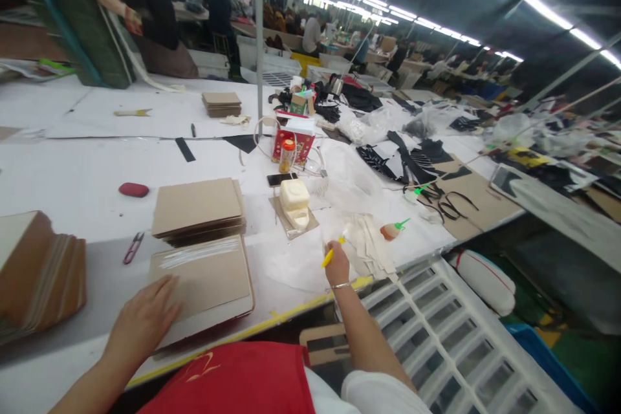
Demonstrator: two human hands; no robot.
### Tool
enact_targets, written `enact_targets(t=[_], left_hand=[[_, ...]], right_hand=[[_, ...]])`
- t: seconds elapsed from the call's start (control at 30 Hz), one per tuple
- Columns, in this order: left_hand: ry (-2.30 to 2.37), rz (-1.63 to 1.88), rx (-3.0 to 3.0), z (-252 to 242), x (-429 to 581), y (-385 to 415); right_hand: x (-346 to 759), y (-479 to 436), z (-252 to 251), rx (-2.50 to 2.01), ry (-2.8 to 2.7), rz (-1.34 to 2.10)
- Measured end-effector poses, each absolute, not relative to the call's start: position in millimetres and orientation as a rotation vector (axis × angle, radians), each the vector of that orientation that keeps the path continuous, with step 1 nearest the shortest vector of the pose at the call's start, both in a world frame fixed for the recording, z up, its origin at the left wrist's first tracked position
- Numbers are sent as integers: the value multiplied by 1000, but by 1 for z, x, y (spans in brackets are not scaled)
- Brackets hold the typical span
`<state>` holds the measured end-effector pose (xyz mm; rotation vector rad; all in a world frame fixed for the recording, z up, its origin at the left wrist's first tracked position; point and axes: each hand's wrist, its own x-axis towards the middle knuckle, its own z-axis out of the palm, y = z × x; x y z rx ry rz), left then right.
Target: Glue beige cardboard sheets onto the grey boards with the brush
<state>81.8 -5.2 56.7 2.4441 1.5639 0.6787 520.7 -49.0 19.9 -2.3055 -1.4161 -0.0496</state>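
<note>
My left hand [145,312] lies flat, fingers stretched, on a brown cardboard sheet [208,284] with white streaks across its far part. Beneath that sheet is a white-edged board with rounded corners. My right hand [338,265] is closed around a yellow-handled brush [328,257]; its pale tip is blurred. Just right of this hand lie off-white fabric strips [371,246]. A cream plastic container [294,197] rests on a small cardboard piece, left of and beyond my right hand. Beyond the streaked sheet is a stack of cardboard sheets [198,207].
Thick brown boards [43,278] are stacked at the left. Pink thread snips [133,248], a red oval case [133,189], a phone [281,179] and a glue bottle [394,229] lie around. A white plastic rack [436,330] stands right of the table edge. Across the table, a person handles a green panel [97,32].
</note>
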Motion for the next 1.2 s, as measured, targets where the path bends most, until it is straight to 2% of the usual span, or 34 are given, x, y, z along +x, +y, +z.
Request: enact_targets(t=[0.17, 0.33, 0.4, 0.57, 0.93, 1.2], left_hand=[[1418, 652, 1696, 94, 139, -2], [948, 600, 859, 123, 182, 18], [912, 704, 781, 123, 183, 27], [1181, 934, 751, 107, 166, 36], [1074, 811, 622, 107, 154, 53], [1181, 933, 563, 90, 137, 53]], right_hand=[[439, -38, 83, -1690, -1477, 392], [382, -36, 112, -1401, -1665, 697], [369, -34, 114, -1373, -1750, 728], [358, -26, 108, -1501, -1892, 631], [349, -21, 104, -1426, -2139, 757], [381, -23, 84, -1760, -1845, 707]])
